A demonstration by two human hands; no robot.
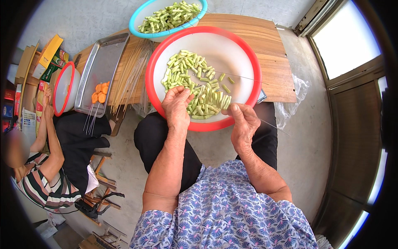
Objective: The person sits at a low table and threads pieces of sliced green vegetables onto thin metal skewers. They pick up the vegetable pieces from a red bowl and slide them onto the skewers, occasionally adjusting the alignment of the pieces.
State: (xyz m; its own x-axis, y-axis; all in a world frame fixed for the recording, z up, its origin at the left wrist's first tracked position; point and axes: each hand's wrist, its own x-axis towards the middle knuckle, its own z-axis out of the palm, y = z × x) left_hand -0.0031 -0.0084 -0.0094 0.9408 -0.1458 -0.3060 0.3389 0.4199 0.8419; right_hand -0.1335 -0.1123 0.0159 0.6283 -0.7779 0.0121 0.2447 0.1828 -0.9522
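My right hand [245, 124] pinches a thin metal skewer [275, 126], whose free end sticks out to the right. Along it, a close row of cut green bean pieces [214, 96] spans the space between my hands. My left hand [177, 104] is at the row's other end, thumb and fingers drawn together; whether they grip a piece is hidden. Both hands are over the near side of a white basin with a red rim [257, 67]. Loose bean pieces [178, 70] are heaped inside. A second metal skewer [242, 76] reaches across the basin's right rim.
Behind, a blue-rimmed basin [134, 26] holds more bean pieces. Bamboo and metal skewers [132, 73] lie on the wooden table [270, 53]. Left of them, carrot slices [100, 92] sit in a metal tray [104, 56]. Another person [51, 174] sits at left beside a smaller red-rimmed bowl [63, 88].
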